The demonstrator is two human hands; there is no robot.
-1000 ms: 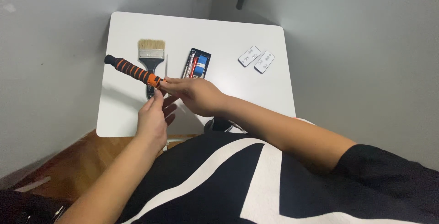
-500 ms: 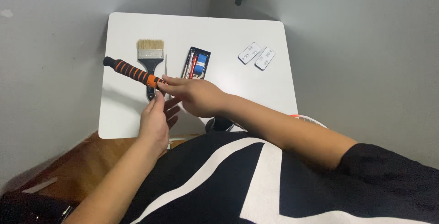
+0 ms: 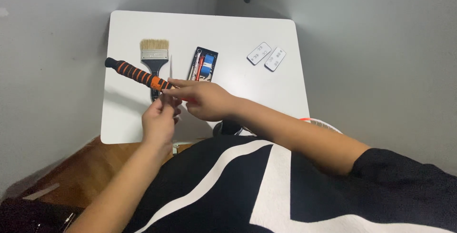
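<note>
A screwdriver with a black and orange ribbed handle [image 3: 135, 74] is held above the white table [image 3: 238, 38], its handle pointing up and left. My right hand [image 3: 204, 99] grips it at the orange collar where the shaft begins. My left hand [image 3: 159, 118] pinches the shaft end just below that collar with its fingertips. The shaft and tip are hidden by both hands.
A flat paintbrush [image 3: 154, 57] with pale bristles lies on the table behind the handle. Beside it is a small black case [image 3: 203, 64] with red, blue and metal parts. Two small white cards [image 3: 267, 56] lie at the right.
The hands and screwdriver stay nearly in place. My left hand's fingers have shifted slightly at the shaft end.
</note>
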